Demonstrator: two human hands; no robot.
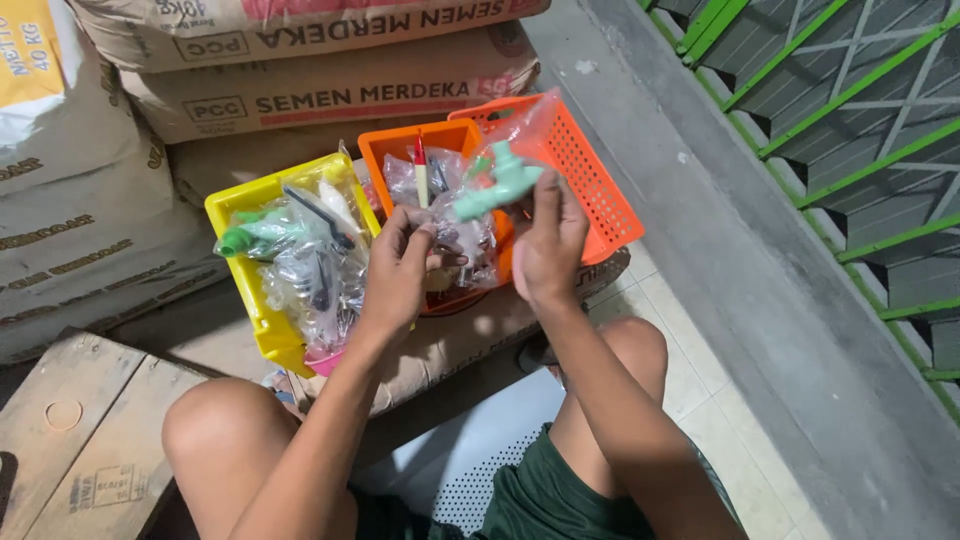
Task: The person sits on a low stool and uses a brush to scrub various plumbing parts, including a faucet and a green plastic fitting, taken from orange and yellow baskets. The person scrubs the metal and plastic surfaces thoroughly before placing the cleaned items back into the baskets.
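The right hand (548, 245) pinches a clear bagged green plastic tap (497, 183) above the orange basket (590, 170), the left hand (400, 265) gripping bags just below; probably light, the film slippery, best held by the tap's stiff body.

Stacked brown paper sacks (300, 90) fill the top left, more sacks (70, 220) piled beside them. Wooden crate (70, 430) sits lower left. Pale tiled floor (690, 390) runs along a grey concrete ledge (740, 250) slanting across the right. Green metal grille (850, 130) closes off the top right corner. Flat, even light, soft shadows.
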